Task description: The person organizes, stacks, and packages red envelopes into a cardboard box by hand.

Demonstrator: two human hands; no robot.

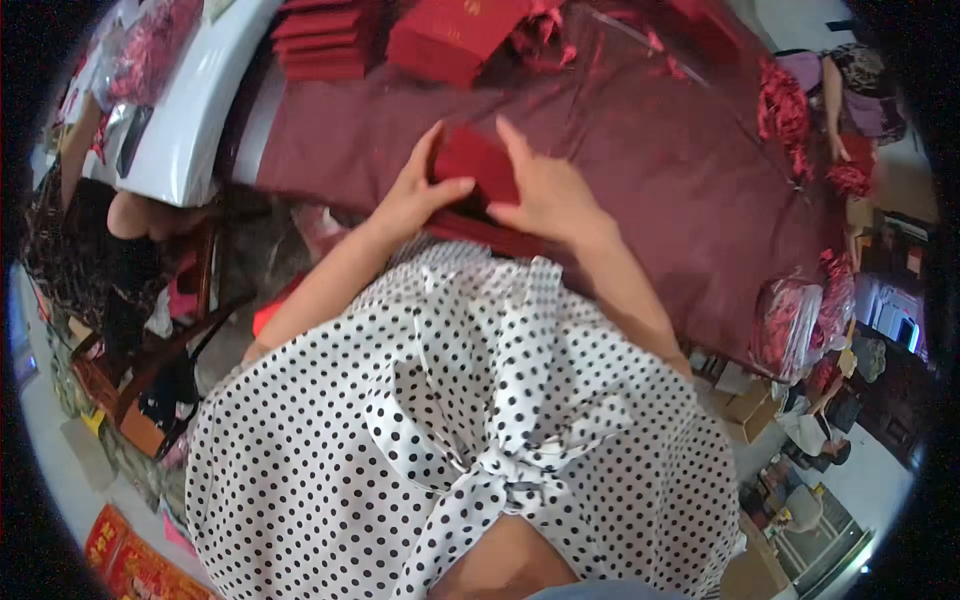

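Note:
Between my two hands is a small red box (478, 165), blurred by motion, held above the near edge of the table. My left hand (415, 192) grips its left side, the thumb lying across the front. On the opposite side my right hand (552, 195) has its fingers along the right edge and the thumb near the lower corner. Just below them, against my body, more flat red pieces (490, 235) show in part; my hands and shirt hide the rest.
A dark red cloth (650, 200) covers the table. Stacked red boxes (320, 45) and a larger red box (450, 40) stand at the back. Red ribbon bundles (783, 115) and a plastic-wrapped pack (787, 325) lie at the right. Other people sit on both sides.

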